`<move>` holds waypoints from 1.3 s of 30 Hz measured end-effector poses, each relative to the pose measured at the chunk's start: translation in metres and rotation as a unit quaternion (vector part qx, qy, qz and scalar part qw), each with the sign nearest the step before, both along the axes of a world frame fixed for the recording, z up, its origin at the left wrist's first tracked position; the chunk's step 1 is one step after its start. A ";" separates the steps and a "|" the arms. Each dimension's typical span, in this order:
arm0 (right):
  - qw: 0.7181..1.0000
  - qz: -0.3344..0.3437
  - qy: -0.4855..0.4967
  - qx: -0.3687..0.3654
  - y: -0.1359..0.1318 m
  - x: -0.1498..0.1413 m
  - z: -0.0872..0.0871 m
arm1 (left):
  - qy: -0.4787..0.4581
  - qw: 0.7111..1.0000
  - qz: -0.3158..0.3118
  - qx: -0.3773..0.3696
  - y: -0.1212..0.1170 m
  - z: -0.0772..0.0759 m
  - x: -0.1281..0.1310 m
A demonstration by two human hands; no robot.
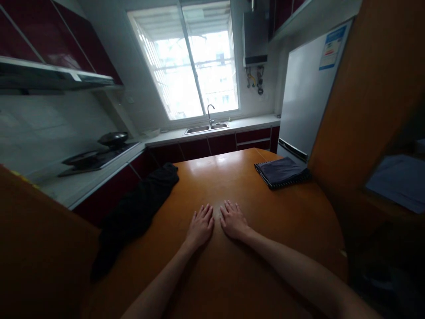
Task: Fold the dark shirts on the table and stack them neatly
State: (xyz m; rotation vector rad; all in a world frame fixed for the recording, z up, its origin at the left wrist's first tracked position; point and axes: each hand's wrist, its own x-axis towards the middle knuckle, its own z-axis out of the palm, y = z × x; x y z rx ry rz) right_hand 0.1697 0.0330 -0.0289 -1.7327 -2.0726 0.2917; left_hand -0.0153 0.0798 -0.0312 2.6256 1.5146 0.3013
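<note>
Left hand [201,227] and right hand [234,221] are laid flat, empty, with the folded cloth [281,171] placed forward-right, nearer the latter.

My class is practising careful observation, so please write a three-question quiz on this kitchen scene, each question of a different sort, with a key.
1. True or false: the left hand and the right hand both lie palm down on the wooden table.

2. Multiple choice: where is the folded cloth with the striped edge?
A) Left of both hands
B) Between the hands
C) Right of both hands

3. Fill the gap: below the window, a metal ____ is set into the counter.

Key:
1. True.
2. C.
3. Sink.
</note>
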 end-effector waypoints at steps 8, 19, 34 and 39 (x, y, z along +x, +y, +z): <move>0.999 0.035 0.009 -0.024 -0.009 0.007 -0.011 | -0.062 0.992 -0.099 -0.039 -0.024 -0.001 0.021; 0.999 0.045 -0.009 0.027 -0.003 0.019 -0.034 | -0.083 0.989 -0.118 -0.030 -0.029 0.004 0.016; 0.997 0.048 -0.039 0.039 0.000 0.024 -0.039 | -0.093 0.988 -0.123 -0.030 -0.030 0.005 0.016; 0.996 0.023 -0.084 0.030 -0.004 0.021 -0.034 | -0.082 0.989 -0.122 -0.017 -0.030 0.003 0.016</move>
